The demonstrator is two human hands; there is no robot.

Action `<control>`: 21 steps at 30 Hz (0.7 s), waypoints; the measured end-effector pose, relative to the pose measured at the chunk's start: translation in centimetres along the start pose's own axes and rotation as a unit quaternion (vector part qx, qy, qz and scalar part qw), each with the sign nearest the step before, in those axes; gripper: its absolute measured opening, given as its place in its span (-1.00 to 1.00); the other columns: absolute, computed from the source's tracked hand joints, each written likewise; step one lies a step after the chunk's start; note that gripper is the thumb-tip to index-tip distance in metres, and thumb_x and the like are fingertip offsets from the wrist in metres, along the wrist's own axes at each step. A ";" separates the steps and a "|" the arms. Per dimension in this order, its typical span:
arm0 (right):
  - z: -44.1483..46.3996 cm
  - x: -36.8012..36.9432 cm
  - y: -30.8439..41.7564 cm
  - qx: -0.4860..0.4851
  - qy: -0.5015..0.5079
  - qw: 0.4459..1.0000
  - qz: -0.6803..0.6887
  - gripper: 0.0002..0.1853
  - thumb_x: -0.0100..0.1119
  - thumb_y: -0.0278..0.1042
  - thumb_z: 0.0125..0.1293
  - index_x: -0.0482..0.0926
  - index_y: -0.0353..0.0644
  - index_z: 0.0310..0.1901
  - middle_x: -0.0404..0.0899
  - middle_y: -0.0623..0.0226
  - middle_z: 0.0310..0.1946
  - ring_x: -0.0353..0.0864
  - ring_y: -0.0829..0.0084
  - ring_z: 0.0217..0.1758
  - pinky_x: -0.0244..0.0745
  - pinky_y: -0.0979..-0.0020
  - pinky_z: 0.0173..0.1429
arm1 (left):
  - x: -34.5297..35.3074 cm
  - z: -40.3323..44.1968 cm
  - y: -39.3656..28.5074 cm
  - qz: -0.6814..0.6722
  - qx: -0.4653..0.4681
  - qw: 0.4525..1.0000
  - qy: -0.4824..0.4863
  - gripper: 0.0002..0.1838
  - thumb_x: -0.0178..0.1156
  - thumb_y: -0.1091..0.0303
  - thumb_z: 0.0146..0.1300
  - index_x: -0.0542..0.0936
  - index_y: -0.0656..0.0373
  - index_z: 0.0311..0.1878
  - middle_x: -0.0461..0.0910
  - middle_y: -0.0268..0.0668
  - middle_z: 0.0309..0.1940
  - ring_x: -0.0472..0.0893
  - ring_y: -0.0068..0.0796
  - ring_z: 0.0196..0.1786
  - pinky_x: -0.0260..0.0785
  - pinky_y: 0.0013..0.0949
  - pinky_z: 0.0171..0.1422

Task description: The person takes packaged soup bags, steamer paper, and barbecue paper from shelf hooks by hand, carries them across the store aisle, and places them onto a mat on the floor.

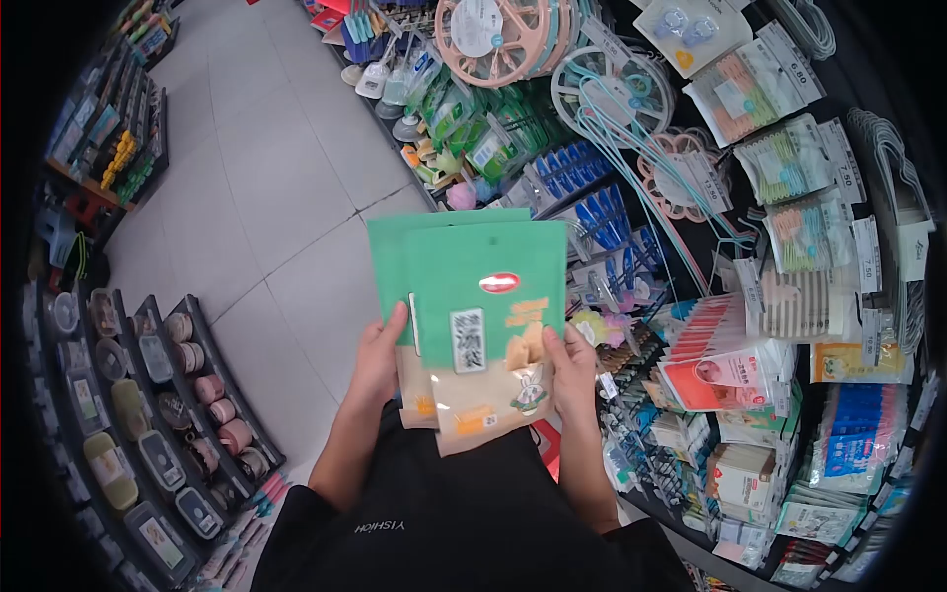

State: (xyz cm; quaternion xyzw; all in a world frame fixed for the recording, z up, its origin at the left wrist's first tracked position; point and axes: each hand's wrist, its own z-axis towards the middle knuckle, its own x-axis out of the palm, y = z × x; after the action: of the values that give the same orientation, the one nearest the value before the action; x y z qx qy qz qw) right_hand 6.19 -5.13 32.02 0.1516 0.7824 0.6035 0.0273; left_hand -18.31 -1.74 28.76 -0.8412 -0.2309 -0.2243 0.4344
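In the head view, your left hand point(378, 357) pinches the rear packet point(387, 259) by its left edge, and your right hand point(573, 367) grips the front packet point(444, 266) by its right edge; the fingers underneath are hidden. Both packets overlap before your black shirt point(444, 493). Keep the pressure light and even, since the thin-looking pouches would probably crease. They're flat rectangles, green above and tan below, the front one smooth and slightly glossy.

Grey tiled floor point(266, 168); dark shelves point(240, 391) left, packed display rack point(736, 180) right.
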 end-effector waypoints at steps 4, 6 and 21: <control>0.4 1.4 -0.2 0.036 0.041 0.997 -0.056 -0.76 0.08 -0.39 0.36 0.51 -0.30 -0.01 0.60 0.45 -0.24 0.50 0.75 -0.27 0.39 0.64 -0.18 | -1.0 0.8 -0.3 0.015 0.009 1.000 -0.004 -0.56 -0.01 0.08 0.40 0.47 0.35 0.01 0.60 -0.19 -0.13 0.61 -0.48 -0.15 0.48 -0.37 -0.06; 0.5 2.1 -0.1 0.047 0.052 0.996 -0.046 -0.75 0.08 -0.41 0.35 0.50 -0.31 0.01 0.60 0.41 -0.20 0.52 0.71 -0.22 0.41 0.61 -0.12 | -1.7 1.1 -0.5 0.018 0.002 1.000 -0.007 -0.54 -0.03 0.07 0.40 0.47 0.35 0.02 0.59 -0.18 -0.10 0.60 -0.47 -0.11 0.47 -0.36 -0.03; 2.9 1.7 -0.1 0.139 0.163 0.974 0.074 -0.74 0.25 -0.44 0.20 0.55 -0.31 -0.08 0.61 0.34 -0.20 0.57 0.62 -0.20 0.49 0.52 -0.12 | -0.8 4.2 -1.4 -0.019 -0.023 0.998 0.051 -0.40 -0.09 -0.08 0.39 0.37 0.34 0.15 0.51 -0.11 0.04 0.56 -0.34 0.05 0.43 -0.27 0.11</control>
State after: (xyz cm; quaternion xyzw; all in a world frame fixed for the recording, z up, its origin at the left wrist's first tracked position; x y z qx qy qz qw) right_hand 5.17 -1.97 31.38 0.1108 0.8393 0.5053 -0.1669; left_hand -18.98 2.33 27.02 -0.8340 -0.2192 -0.2800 0.4220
